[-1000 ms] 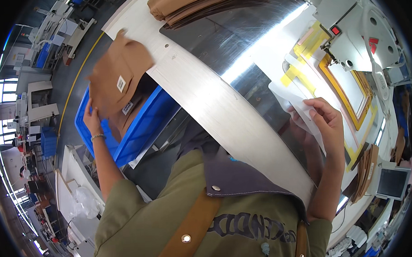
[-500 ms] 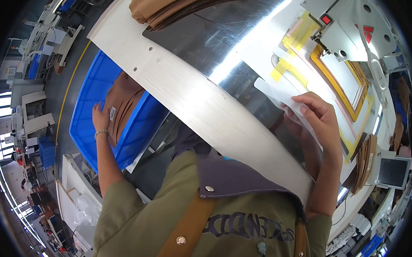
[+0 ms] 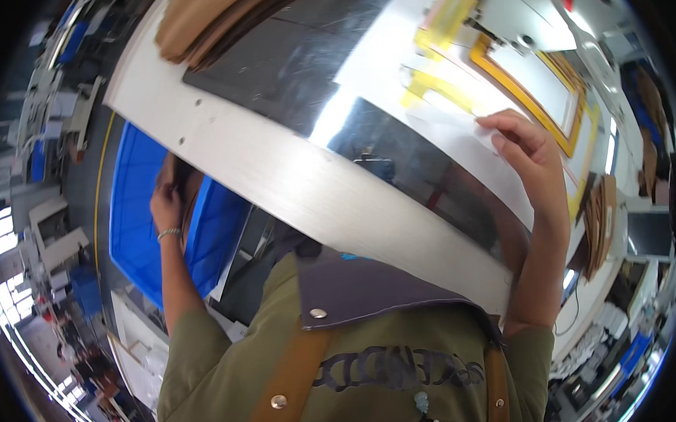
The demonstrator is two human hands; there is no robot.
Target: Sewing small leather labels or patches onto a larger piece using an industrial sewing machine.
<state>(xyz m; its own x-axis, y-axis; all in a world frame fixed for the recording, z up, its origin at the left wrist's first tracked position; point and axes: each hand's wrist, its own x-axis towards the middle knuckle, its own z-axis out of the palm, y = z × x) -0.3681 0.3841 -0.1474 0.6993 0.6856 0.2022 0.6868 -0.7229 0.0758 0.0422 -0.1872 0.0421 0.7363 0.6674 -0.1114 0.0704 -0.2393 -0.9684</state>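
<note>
At the left, my left hand (image 3: 167,207) reaches into a blue plastic bin (image 3: 136,223). Its fingers are curled round the edge of a brown leather-like piece (image 3: 191,189); blur and shadow partly hide the grip. Over the steel table, my right hand (image 3: 530,148) pinches a thin, translucent white sheet (image 3: 494,166) between thumb and fingers. The sheet hangs below the fingertips, close to the shiny tabletop.
A pale metal edge strip (image 3: 276,180) borders the dark, reflective table (image 3: 403,144). Brown pieces (image 3: 209,20) are stacked at the far left. A yellow frame (image 3: 525,90) lies under a white sewing machine (image 3: 564,31). More brown pieces (image 3: 599,226) and a screen (image 3: 648,233) stand right.
My left hand has gone from resting flat along the brown pieces to curled fingers, and the pieces have shifted. The right hand still holds the sheet. The whole view has swung slightly.
</note>
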